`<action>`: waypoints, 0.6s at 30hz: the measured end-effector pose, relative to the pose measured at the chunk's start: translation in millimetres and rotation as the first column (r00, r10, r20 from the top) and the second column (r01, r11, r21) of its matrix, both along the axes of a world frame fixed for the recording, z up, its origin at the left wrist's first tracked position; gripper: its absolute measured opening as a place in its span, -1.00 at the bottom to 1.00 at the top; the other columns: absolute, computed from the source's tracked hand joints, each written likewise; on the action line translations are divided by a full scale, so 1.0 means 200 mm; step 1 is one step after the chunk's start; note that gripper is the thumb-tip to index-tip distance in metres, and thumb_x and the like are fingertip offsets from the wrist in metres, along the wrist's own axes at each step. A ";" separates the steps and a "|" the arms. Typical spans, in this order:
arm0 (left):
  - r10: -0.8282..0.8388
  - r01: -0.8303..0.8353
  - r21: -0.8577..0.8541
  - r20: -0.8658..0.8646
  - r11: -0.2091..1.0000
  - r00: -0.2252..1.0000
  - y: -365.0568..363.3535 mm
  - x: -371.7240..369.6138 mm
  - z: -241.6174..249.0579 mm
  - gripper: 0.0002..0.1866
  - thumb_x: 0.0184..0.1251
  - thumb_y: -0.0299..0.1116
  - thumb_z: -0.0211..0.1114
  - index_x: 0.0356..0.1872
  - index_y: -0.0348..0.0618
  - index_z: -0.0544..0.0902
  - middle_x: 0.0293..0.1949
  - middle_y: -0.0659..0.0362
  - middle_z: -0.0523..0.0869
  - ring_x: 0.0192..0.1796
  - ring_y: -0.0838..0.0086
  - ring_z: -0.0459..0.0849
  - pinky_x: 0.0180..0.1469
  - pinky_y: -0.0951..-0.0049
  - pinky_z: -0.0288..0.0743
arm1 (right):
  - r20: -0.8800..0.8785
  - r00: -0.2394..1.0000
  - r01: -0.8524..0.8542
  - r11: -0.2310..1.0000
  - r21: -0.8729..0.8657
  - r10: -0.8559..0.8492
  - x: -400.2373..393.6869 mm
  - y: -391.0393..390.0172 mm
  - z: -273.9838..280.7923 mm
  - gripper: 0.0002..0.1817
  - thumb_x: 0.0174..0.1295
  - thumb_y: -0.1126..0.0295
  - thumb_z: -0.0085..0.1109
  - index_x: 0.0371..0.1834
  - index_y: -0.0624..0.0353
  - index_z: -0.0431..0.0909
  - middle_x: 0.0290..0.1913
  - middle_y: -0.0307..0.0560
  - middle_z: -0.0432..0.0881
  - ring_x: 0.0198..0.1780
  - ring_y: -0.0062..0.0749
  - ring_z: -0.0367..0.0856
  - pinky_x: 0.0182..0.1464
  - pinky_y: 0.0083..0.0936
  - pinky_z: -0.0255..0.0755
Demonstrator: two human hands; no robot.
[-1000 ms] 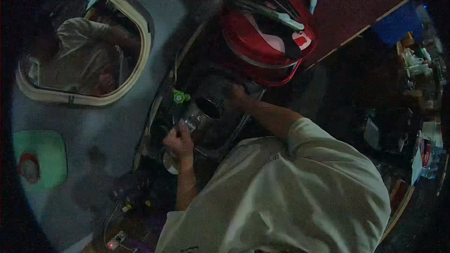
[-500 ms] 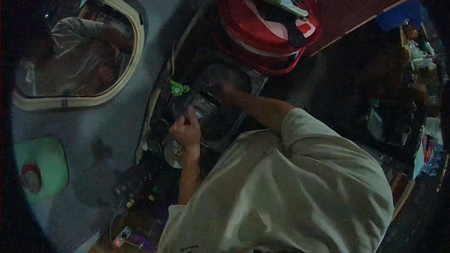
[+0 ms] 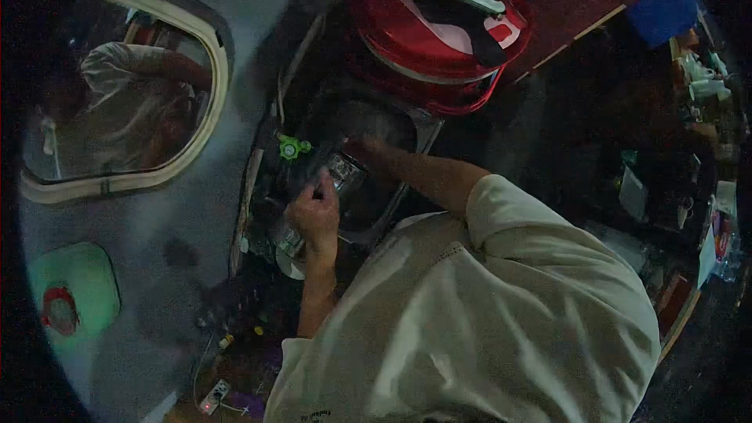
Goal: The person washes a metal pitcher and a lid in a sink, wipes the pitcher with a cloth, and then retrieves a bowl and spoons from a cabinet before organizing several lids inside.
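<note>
In dim light, a dark, shiny cup-like vessel (image 3: 350, 168) is held tilted over a dark sink basin (image 3: 392, 202). My right hand (image 3: 366, 150) is at its far side, wrapped against it, with most fingers lost in shadow. Close to the vessel's near side is my left hand (image 3: 315, 210), its fingers curled together in a pinch; whatever they may grip is too small to make out. A bright green star-shaped knob (image 3: 291, 148) stands left of the vessel. Below the left hand lies a pale round item (image 3: 290, 261), partly covered.
A framed mirror (image 3: 223, 94) hangs on the grey wall at left, above a pale green container (image 3: 94, 290) with a red ring. Beyond the sink sits a large red rounded object (image 3: 392, 31). A power strip (image 3: 215, 397) with a red light lies lower left. Cluttered shelves (image 3: 705, 82) line the right.
The view has shifted slightly. The vessel has turned a little, showing more of its bright face, and my left hand has moved slightly against it.
</note>
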State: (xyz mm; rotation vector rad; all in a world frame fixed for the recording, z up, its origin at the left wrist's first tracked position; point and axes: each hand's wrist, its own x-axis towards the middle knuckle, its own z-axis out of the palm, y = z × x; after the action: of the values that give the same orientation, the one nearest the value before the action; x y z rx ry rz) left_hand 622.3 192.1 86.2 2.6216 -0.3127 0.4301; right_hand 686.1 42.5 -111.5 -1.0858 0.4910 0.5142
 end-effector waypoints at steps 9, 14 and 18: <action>-0.003 -0.002 0.127 0.039 0.992 0.999 -0.05 0.02 0.00 -0.40 0.36 -0.03 0.33 -0.79 -0.27 0.54 -0.85 0.01 0.39 -0.80 0.32 0.30 -0.67 0.23 0.16 | -0.043 0.970 0.239 0.904 0.354 -0.240 -0.07 0.01 -0.09 -0.75 0.38 0.27 0.13 -0.09 0.19 0.69 -0.09 -0.02 0.70 -0.10 -0.34 0.63 0.00 -0.32 0.48; 0.046 -0.028 0.201 -0.084 0.979 0.995 -0.12 0.03 0.09 -0.41 0.37 0.01 0.29 -0.70 -0.33 0.65 -0.78 -0.08 0.52 -0.74 0.24 0.50 -0.63 0.18 0.34 | 0.140 0.978 -0.125 0.968 -0.216 0.157 -0.07 -0.06 0.09 -0.72 0.41 0.24 0.10 -0.03 0.17 0.69 -0.01 -0.03 0.68 -0.03 -0.30 0.59 0.00 -0.31 0.46; -0.014 0.002 0.279 0.040 0.960 0.999 -0.15 0.07 0.05 -0.38 0.38 0.10 0.22 -0.56 -0.36 0.73 -0.69 -0.09 0.64 -0.66 0.17 0.65 -0.55 0.16 0.50 | -0.220 0.952 -0.245 0.963 -0.117 0.215 -0.05 -0.05 0.10 -0.67 0.42 0.29 0.09 0.16 0.16 0.57 0.14 0.00 0.61 0.13 -0.18 0.56 0.17 -0.25 0.42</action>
State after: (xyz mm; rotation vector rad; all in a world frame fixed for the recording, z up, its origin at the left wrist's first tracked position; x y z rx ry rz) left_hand 636.5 161.7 96.5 2.8875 -0.4257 0.4679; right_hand 676.3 33.5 -92.4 -1.2422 0.5917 0.8131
